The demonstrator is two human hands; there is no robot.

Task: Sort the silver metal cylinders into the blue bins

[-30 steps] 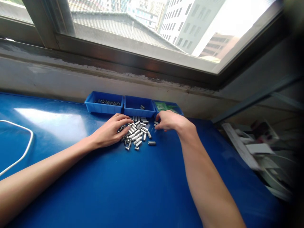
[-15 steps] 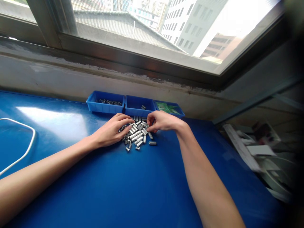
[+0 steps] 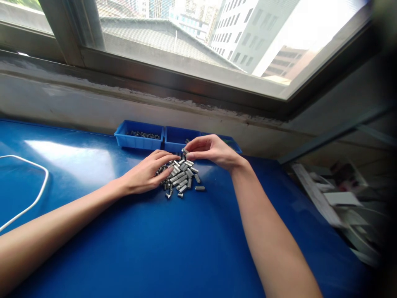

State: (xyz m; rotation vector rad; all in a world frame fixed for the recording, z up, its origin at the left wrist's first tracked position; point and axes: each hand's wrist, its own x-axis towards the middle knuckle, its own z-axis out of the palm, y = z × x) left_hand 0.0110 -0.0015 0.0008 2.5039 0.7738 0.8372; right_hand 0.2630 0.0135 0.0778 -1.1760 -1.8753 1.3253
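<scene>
A pile of silvery metal hex standoffs (image 3: 179,179) lies on the blue tabletop, with short screws (image 3: 169,194) along its near left edge. My right hand (image 3: 215,152) is raised over the far side of the heap, thumb and fingers pinching one hex standoff (image 3: 184,152). Against the heap's left side rests my left hand (image 3: 150,171), its fingers apart and reaching over the parts. It covers some of the pieces beneath, and I see nothing held in it. One loose standoff (image 3: 200,188) lies apart at the right.
Beyond the heap stand three joined blue bins. The left bin (image 3: 136,142) contains small dark screws; the middle bin (image 3: 174,145) has a few parts; the right bin (image 3: 233,145) is mostly behind my right hand. A white cable (image 3: 43,186) curves at the left, below the window.
My right hand has risen from the heap and moved slightly left and away from me, now with a standoff in its fingertips. The left hand stays almost in place.
</scene>
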